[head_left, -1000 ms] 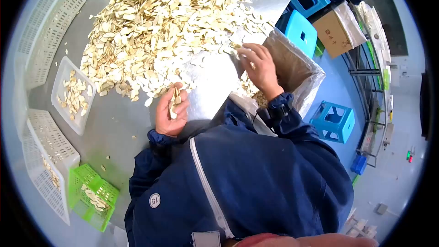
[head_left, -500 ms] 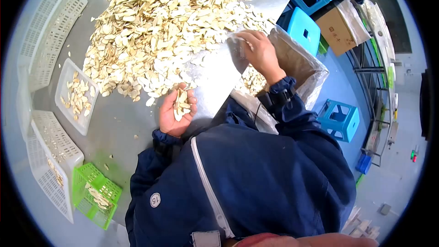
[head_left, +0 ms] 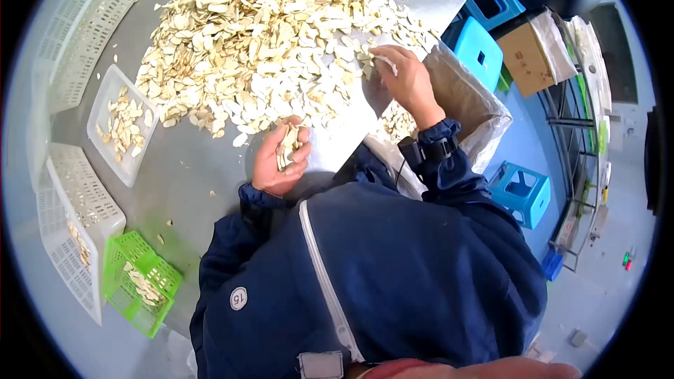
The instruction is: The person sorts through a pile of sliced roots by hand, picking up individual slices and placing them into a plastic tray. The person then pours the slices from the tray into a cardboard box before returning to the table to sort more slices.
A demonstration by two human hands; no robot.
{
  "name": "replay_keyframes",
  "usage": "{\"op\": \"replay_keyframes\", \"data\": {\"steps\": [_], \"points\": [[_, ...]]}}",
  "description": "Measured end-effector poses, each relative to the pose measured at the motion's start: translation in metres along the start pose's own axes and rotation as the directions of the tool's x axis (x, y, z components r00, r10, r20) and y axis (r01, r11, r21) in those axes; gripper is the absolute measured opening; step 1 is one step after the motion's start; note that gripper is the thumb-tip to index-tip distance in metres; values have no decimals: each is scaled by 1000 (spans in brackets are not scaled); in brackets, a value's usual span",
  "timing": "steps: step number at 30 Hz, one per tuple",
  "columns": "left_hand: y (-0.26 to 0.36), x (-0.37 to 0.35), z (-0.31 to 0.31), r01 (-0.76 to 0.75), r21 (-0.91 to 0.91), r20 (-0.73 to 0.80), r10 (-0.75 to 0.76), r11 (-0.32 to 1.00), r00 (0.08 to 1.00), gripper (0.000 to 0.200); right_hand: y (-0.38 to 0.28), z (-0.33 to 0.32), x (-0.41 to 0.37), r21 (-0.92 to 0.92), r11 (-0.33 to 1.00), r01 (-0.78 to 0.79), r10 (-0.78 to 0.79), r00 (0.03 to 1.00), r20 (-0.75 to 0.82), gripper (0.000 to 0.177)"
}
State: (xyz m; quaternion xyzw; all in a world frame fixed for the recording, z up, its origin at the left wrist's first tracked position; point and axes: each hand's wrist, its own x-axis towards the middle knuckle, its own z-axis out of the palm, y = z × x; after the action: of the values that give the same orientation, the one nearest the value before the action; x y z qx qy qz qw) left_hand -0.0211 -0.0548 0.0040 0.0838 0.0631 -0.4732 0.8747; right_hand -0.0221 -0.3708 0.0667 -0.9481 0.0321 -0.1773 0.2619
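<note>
A few thin, pale slices (head_left: 288,147) are lying in the left hand (head_left: 269,169), its fingers curling loosely around them. The right hand (head_left: 413,88) is reaching beside the big pile (head_left: 246,49), its fingers apparently pinching a whitish slice (head_left: 385,64). The slices are looking light, dry and fairly stiff, probably brittle at the edges, so a gentle pinch across the flat faces is seeming safest. The pile is spreading over the metal surface (head_left: 203,200); a lined box (head_left: 463,91) is standing by the right wrist, and a white tray (head_left: 129,173) is holding more slices.
</note>
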Motion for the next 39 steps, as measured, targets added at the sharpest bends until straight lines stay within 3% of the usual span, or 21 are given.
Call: {"op": "replay_keyframes", "data": {"steps": [3,8,12,13,15,16,19,23,25,27,31,32,35,38,39], "points": [[0,0,0,11,4,17,-11,1000,1000,32,-12,-1,-1,28,999,-17,14,996,88,20],[0,-2,-3,-11,14,22,10,1000,1000,33,-39,22,0,48,977,207,-212,966,148,33],[-1,-3,-2,-19,24,15,19,1000,1000,33,-33,7,5,256,966,-28,-71,927,368,31],[0,-4,-3,-19,24,16,19,1000,1000,33,-32,9,9,203,971,-124,47,936,348,28],[-1,0,-2,-8,22,27,7,1000,1000,33,-22,15,20,17,993,-117,110,963,245,23],[-2,1,-2,-4,25,28,3,1000,1000,33,-15,23,24,-49,997,58,-54,995,83,20],[-2,-1,-3,-19,26,28,18,999,999,33,-9,44,35,-202,944,260,-266,964,-4,17],[-1,-2,-5,-31,2,31,31,1000,999,34,-8,50,34,-126,973,193,-186,981,64,18],[-1,-1,-5,-28,1,39,28,1000,999,34,-14,42,29,90,995,-29,17,991,136,24],[-2,0,-4,-20,1,49,20,1000,999,34,-30,24,21,315,914,-255,200,960,195,28],[-3,1,0,-25,30,40,24,999,999,34,-18,25,9,404,801,-441,302,882,362,30],[-3,1,-1,-25,28,42,24,999,999,34,-15,27,8,432,793,-429,283,888,361,29],[-3,0,-1,-31,27,39,30,999,999,34,-17,31,6,581,594,-557,328,827,457,27],[-3,-1,2,-40,37,27,39,999,999,34,-19,31,9,573,683,-453,269,885,380,24],[-4,-1,2,-42,41,21,41,998,999,34,-19,31,9,436,837,-330,248,940,235,25]]}}
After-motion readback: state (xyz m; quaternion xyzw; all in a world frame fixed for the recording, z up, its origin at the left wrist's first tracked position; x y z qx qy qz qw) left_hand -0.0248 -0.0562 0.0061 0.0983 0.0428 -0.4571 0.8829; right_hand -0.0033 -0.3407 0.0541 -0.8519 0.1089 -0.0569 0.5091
